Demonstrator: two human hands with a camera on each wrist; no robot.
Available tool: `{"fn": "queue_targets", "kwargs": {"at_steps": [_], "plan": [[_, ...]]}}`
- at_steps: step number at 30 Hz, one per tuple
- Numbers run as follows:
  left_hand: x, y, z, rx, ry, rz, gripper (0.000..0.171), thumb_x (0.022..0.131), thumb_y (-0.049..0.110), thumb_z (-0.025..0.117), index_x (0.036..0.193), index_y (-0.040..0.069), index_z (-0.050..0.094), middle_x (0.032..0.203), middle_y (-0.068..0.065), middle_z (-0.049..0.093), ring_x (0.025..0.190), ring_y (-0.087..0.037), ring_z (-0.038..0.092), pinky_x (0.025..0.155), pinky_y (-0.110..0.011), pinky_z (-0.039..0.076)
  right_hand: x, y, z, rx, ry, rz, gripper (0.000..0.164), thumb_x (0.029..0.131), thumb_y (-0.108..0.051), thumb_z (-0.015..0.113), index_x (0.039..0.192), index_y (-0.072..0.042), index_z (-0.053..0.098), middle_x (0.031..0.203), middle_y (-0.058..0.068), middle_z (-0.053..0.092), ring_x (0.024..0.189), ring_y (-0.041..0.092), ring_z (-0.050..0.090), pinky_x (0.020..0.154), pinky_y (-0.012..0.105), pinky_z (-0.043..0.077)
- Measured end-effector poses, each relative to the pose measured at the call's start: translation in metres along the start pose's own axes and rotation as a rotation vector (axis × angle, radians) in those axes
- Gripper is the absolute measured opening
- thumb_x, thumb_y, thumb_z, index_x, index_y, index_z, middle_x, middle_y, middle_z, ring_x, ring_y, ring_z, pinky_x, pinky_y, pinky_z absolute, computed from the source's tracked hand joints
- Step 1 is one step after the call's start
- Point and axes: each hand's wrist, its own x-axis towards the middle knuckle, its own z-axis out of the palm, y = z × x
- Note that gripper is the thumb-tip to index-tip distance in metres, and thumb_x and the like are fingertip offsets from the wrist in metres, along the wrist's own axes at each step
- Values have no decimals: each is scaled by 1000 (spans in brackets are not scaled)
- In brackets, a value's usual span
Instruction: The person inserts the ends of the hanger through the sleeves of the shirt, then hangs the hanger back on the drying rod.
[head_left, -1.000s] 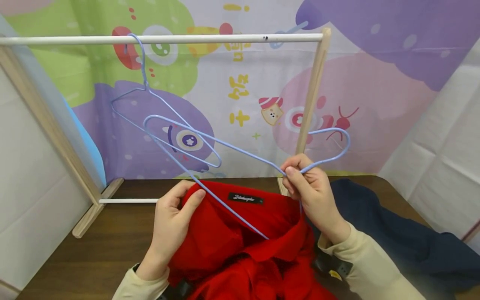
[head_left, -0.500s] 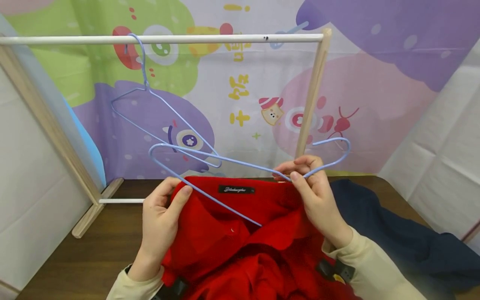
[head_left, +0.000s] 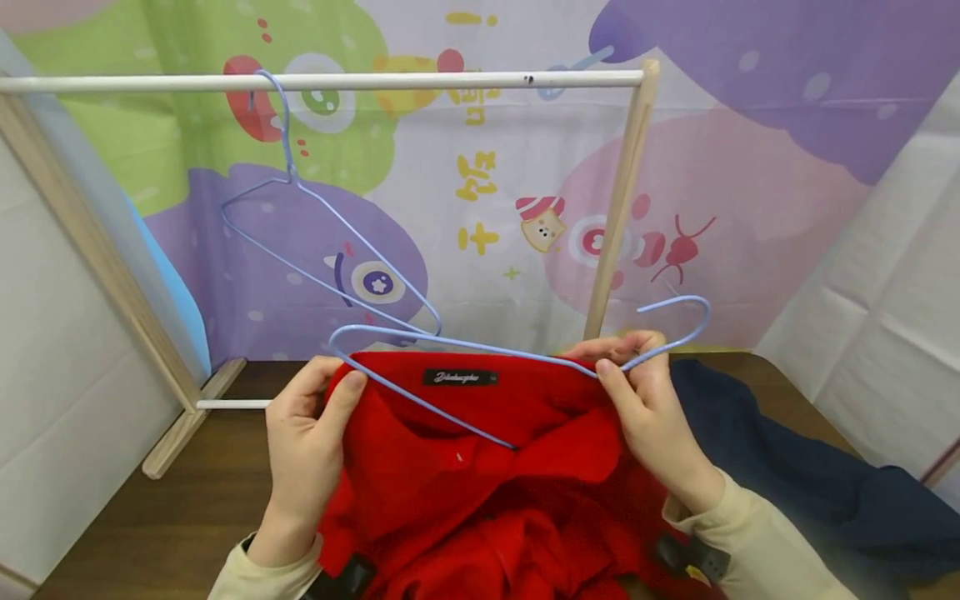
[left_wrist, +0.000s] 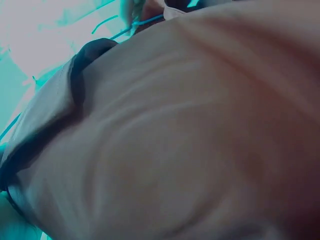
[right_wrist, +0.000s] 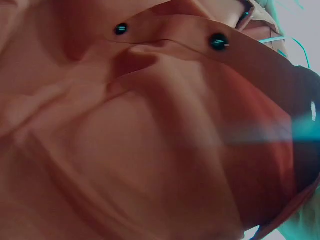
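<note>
A red shirt with a dark label inside its neck is held up by the collar in the head view. My left hand pinches the collar's left end, thumb in front by the hanger's wire. My right hand grips a light blue wire clothes hanger at its neck, thumb on top, fingers behind the collar's right side. One end of the hanger dips into the neck opening; its hook points right. Folds of the shirt fill the left wrist view. Dark buttons show on the shirt in the right wrist view.
A rack with a white rail and wooden posts stands behind. A second blue hanger hangs from the rail. Dark navy cloth lies on the brown table at the right. A cartoon-printed backdrop is behind the rack.
The hanger has come down and tilted flatter, its left end now near the collar. My left hand has shifted left and my right hand slightly right and down, spreading the collar.
</note>
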Motion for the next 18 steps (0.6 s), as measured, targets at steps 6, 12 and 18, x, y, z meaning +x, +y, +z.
{"fn": "queue_targets", "kwargs": {"at_steps": [6,12,18], "plan": [[-1,-1,0,-68,4,62,5,83,-4,60,78,-6,60,63,5,55,53,-6,43,46,-18,33,-5,1,-5,-22,4,10,26,92,11,34,95,-14,30,103,8,63,97,16,62,87,18,43],[-1,1,-3,-139,34,105,16,81,-13,55,80,0,65,68,2,61,55,-6,49,47,-16,38,-12,0,-10,-169,40,79,26,91,9,40,94,-15,32,98,1,64,95,12,59,83,15,42],[0,2,-3,-134,72,187,8,80,-10,59,79,-5,66,70,1,64,57,-6,51,50,-15,40,-13,-3,-13,-215,20,61,30,90,11,39,94,-17,32,97,-2,64,93,10,58,81,15,40]]}}
